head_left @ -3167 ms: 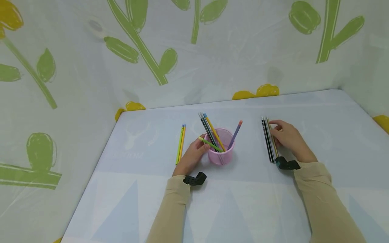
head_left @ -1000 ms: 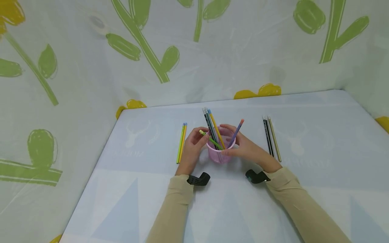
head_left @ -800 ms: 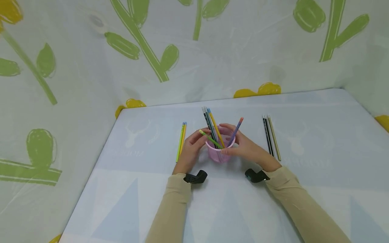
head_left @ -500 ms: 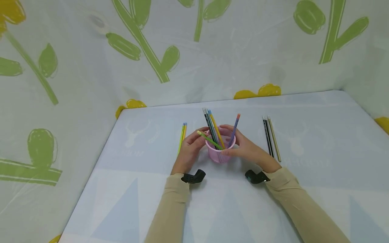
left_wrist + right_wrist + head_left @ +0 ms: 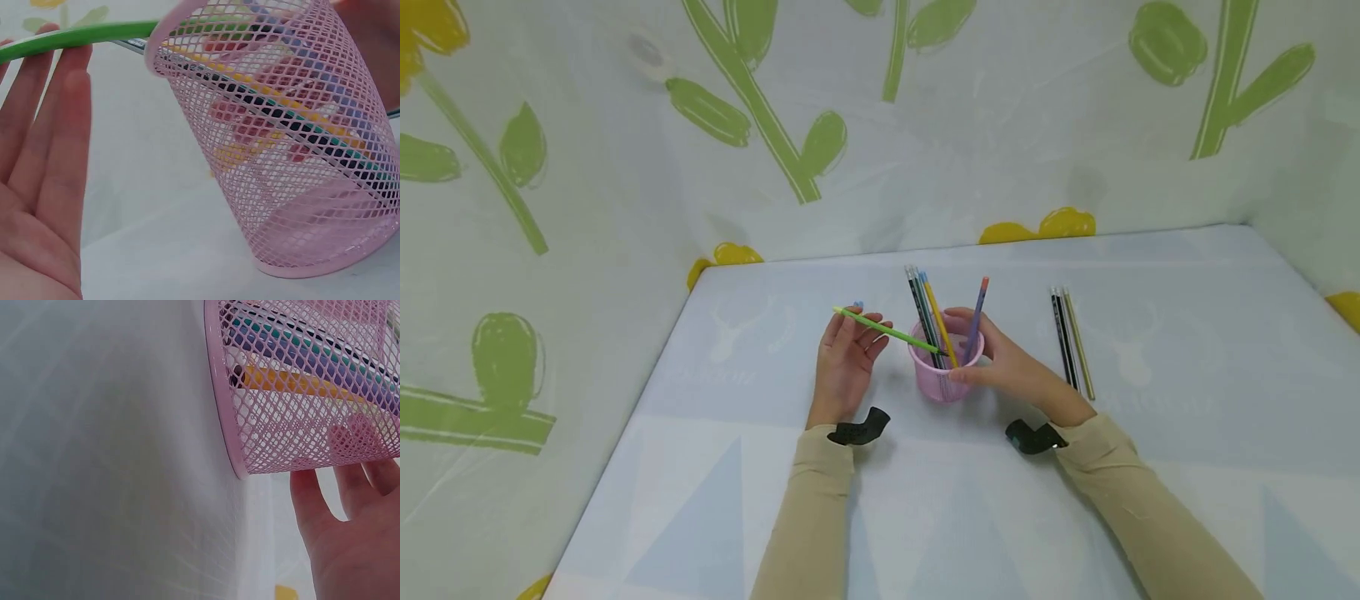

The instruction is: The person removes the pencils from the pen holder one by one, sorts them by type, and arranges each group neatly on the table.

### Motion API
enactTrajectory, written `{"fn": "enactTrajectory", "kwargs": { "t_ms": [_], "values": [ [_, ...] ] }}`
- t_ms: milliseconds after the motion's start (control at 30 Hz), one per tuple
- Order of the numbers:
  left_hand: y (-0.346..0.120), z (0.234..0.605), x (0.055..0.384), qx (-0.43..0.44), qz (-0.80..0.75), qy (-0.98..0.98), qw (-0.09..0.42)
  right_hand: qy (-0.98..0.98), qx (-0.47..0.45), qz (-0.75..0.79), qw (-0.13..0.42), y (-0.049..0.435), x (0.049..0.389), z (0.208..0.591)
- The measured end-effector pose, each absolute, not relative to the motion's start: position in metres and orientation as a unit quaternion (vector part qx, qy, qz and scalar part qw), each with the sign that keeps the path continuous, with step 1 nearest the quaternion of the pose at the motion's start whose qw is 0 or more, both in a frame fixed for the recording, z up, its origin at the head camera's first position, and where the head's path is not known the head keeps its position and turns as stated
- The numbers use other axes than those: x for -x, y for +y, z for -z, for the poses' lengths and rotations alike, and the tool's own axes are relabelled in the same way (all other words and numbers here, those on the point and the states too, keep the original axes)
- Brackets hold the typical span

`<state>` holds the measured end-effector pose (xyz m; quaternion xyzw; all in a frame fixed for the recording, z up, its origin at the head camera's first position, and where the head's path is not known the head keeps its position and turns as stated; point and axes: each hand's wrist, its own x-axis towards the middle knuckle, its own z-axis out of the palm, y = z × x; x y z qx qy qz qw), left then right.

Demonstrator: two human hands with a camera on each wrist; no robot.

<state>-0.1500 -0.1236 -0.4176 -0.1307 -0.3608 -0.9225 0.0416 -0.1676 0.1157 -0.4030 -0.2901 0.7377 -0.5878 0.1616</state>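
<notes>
My left hand (image 5: 842, 367) pinches a green pencil (image 5: 891, 332) near its pale end, left of the pink mesh pencil cup (image 5: 940, 388). The pencil slants down to the right, its dark tip over the cup's mouth. My right hand (image 5: 1017, 367) holds the cup from the right, thumb at the front and fingers behind. Inside the upright cup stand dark pencils (image 5: 917, 298), a yellow pencil (image 5: 937, 310) and a purple pencil (image 5: 977, 312) with an orange end. Through the mesh in the left wrist view, the dark pencils (image 5: 275, 107) lean across the cup.
Right of the cup, two black pencils (image 5: 1062, 337) and a gold pencil (image 5: 1078, 346) lie side by side on the white and pale-blue table (image 5: 955, 517). Blue pencil ends (image 5: 858, 305) show behind my left hand, which hides the rest. A flower-printed sheet (image 5: 925, 175) rises behind.
My right hand left the pencils on the right and took hold of the cup. My left hand has drawn the green pencil leftward, mostly out of the cup. The purple pencil now stands more upright.
</notes>
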Motion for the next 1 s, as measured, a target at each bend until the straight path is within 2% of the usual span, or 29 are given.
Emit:
{"fn": "enactTrajectory", "kwargs": {
  "t_ms": [300, 1000],
  "values": [
    [-0.143, 0.420, 0.152, 0.086, 0.954, -0.269, 0.100, 0.730, 0.299, 0.594, 0.161, 0.117, 0.169, 0.403],
    [-0.162, 0.423, 0.151, 0.043, 0.949, -0.275, 0.146, 0.725, 0.306, 0.595, 0.163, 0.119, 0.169, 0.407]
  ]
}}
